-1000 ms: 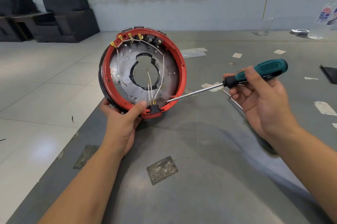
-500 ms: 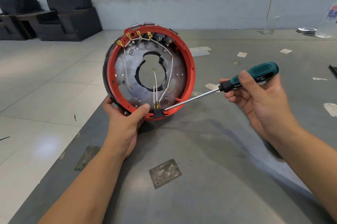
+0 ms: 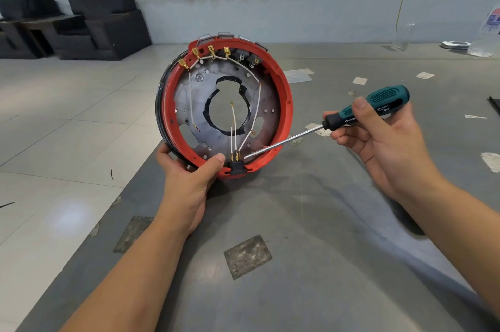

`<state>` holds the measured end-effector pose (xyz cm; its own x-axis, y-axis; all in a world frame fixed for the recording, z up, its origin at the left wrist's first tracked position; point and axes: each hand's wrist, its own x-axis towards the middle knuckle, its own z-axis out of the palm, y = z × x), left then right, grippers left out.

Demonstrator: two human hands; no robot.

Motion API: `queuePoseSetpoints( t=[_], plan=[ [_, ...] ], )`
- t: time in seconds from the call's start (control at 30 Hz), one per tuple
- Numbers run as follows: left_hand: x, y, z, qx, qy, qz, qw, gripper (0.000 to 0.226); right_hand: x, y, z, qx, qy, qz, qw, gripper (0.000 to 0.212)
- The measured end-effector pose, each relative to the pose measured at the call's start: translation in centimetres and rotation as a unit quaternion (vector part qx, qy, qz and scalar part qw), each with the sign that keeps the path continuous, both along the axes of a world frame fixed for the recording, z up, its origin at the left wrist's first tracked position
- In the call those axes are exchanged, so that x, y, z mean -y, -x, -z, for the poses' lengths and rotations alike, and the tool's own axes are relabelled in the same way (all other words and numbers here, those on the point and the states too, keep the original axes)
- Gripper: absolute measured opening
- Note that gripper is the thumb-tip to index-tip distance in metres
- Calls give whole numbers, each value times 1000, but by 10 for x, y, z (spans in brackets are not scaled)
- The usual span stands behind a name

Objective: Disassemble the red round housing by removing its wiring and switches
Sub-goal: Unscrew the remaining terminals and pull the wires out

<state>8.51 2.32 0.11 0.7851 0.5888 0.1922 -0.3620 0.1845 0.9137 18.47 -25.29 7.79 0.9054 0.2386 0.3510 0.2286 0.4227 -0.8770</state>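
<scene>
Red housing (image 3: 284,93), white wires (image 3: 234,126) inside

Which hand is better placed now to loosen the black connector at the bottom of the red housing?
Right. The right hand holds the screwdriver, its tip already beside the black connector. The left hand grips the red housing.

— What's the surface?
— A grey table (image 3: 311,264), scuffed, with a worn patch (image 3: 247,256) between the hands.
— Anything else lying there?
— Paper scraps (image 3: 359,80) beyond the right hand (image 3: 378,147); a flat sheet (image 3: 299,75) too.
</scene>
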Motion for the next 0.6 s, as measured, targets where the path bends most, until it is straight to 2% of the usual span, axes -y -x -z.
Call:
queuePoseSetpoints(
  t=[0.23, 0.6],
  plan=[
    [2, 0, -1, -7, -12, -4, 1000, 75, -1, 2, 0, 2, 18, 1, 1000, 37],
    [2, 1, -1, -29, -15, -14, 999, 68, 2, 2, -1, 5, 0, 5, 1000, 30]
  ],
)
